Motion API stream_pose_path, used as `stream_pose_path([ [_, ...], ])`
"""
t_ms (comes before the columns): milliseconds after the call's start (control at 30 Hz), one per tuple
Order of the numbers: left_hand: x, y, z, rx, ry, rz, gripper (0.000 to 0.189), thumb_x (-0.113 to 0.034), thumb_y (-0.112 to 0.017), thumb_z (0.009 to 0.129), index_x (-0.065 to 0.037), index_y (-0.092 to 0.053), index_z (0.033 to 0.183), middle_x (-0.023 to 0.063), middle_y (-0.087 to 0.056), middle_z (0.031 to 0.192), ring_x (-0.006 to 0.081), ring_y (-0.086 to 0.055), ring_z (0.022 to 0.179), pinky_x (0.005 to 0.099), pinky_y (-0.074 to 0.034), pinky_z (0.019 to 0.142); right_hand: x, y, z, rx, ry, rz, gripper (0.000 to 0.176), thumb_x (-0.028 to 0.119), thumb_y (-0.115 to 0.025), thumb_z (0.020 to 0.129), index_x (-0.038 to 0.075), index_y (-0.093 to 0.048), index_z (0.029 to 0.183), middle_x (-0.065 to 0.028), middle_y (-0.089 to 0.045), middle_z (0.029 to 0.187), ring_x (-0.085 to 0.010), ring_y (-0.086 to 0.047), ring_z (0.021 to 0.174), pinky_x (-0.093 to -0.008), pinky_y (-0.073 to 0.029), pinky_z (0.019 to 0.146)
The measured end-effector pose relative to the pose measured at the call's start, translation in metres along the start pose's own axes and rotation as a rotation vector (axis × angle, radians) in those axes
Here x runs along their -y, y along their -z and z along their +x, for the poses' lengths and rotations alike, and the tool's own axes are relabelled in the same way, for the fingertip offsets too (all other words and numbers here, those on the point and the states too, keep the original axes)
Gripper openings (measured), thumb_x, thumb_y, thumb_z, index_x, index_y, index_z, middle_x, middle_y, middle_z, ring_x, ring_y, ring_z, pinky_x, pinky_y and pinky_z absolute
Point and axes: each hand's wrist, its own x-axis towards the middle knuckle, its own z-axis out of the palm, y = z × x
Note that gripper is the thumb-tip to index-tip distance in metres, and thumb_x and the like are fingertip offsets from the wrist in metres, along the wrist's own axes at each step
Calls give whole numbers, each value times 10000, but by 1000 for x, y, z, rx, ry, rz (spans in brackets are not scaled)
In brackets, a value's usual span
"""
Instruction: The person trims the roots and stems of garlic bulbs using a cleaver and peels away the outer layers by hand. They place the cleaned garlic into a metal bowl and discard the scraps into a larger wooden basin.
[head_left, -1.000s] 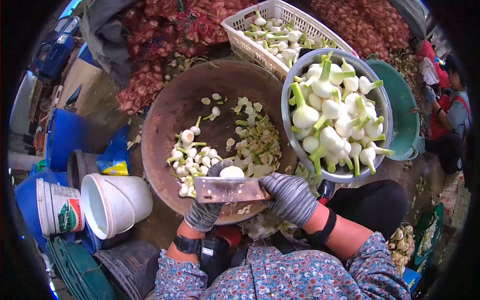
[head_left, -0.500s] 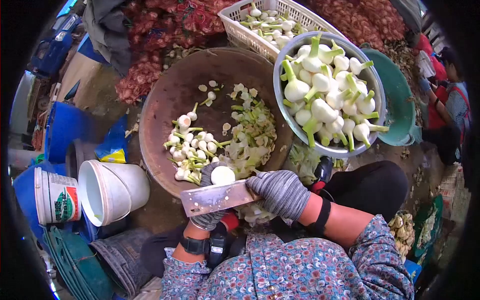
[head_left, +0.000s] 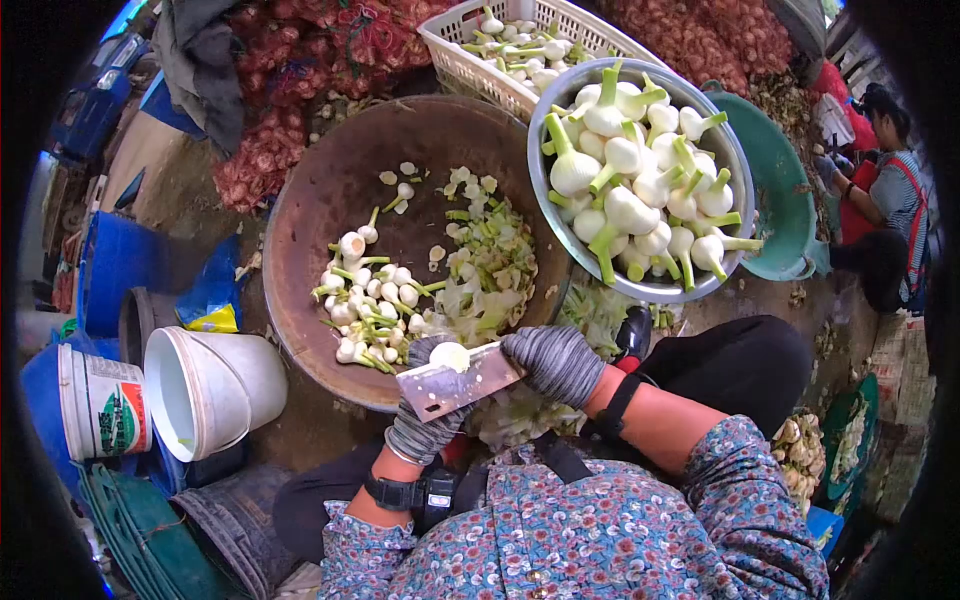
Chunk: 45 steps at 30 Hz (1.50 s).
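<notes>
Both my hands wear grey knit gloves and meet at the near rim of a wide brown basin (head_left: 330, 180). In my right hand (head_left: 555, 362) is the handle of a cleaver (head_left: 468, 384), its broad blade pointing left. My left hand (head_left: 422, 432), partly hidden behind the blade, is closed around a white garlic bulb (head_left: 449, 355). The bulb's pale round face shows at the blade's upper edge. Inside the basin lie a pile of garlic bulbs with green stems (head_left: 375, 305) and a heap of peelings and trimmings (head_left: 492, 262).
A metal bowl (head_left: 745, 190) heaped with garlic stands right of the basin, beside a green tub (head_left: 785, 215). Behind is a white crate (head_left: 440, 52) of garlic. Red mesh sacks (head_left: 330, 45) lie farther back. White buckets (head_left: 262, 385) stand left. Another person (head_left: 890, 195) sits far right.
The blade has tilted up more toward the right and now overlaps the lower part of the bulb. My right hand has shifted slightly. The whole view has moved a little.
</notes>
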Motion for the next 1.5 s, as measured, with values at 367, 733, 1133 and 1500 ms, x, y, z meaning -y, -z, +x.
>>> stream_pose_path([
  [367, -28, 15, -4, -116, 181, -138, 585, -181, -795, 694, -30, -489, 1169, 148, -562, 1054, 281, -592, 977, 381, -496, 847, -36, 8, 18, 319, -531, -44, 214, 178, -603, 837, 64, -639, 1014, -202, -673, 944, -362, -661, 873, -441, -527, 741],
  [733, -16, -1, 20, -118, -53, 153, 885, -268, -833, 631, -16, -387, 1351, 196, -467, 1280, 348, -465, 1194, 456, -358, 1033, 26, 11, 28, 93, -334, 1148, 561, 407, -754, 810, 16, -595, 1179, -111, -677, 955, -173, -619, 898, -321, -504, 809],
  [1133, 45, -17, -10, 74, 87, -15, 326, -112, -637, 836, -37, -589, 1149, 150, -633, 1120, 278, -619, 1018, 403, -494, 897, 26, 26, 19, 3, -65, 220, 418, 372, -745, 757, 100, -616, 1048, -129, -632, 954, -351, -630, 879, -413, -521, 754],
  [1500, 40, -16, -19, 141, -84, 176, 282, -80, -537, 871, -7, -607, 1134, 174, -635, 1026, 326, -615, 935, 407, -489, 864, -22, -6, 13, 237, -333, 140, 259, 229, -632, 812, 85, -628, 1027, -197, -662, 878, -396, -636, 838, -453, -510, 737],
])
